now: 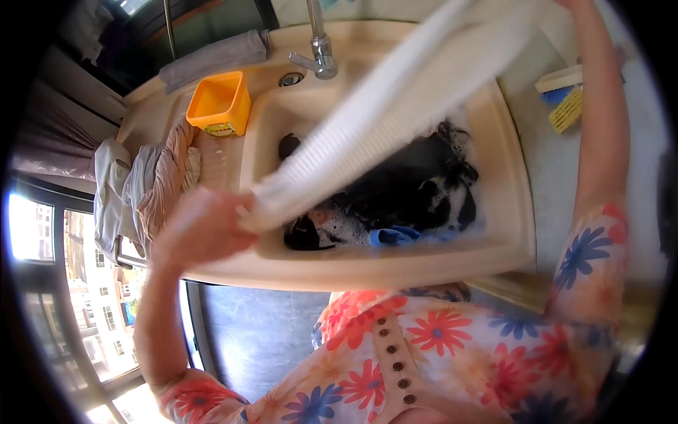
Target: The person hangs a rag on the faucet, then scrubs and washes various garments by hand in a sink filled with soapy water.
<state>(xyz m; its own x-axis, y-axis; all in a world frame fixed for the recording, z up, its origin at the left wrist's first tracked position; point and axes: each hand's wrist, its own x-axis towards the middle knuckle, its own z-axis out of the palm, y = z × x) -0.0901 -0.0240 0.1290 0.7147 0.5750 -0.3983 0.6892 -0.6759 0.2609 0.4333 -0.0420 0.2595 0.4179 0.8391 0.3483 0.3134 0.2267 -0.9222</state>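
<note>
A long white cloth (pixel 381 120) is stretched diagonally above the sink (pixel 395 272), blurred by motion. My left hand (pixel 205 230) grips its lower end at the sink's left front edge. At the top right, my right hand (pixel 568 3) is cut off by the frame edge near the cloth's other end; its fingers are hidden. Below the cloth, dark clothes (pixel 402 184) lie in soapy water, with a blue cloth (pixel 394 236) near the front of the basin.
An orange container (pixel 220 102) stands left of the faucet (pixel 321 53). Crumpled garments (pixel 159 180) hang over the left ledge. A rolled grey cloth (pixel 215 59) lies behind. Brushes (pixel 565 106) are on the right counter. Windows (pixel 92 290) are at the left.
</note>
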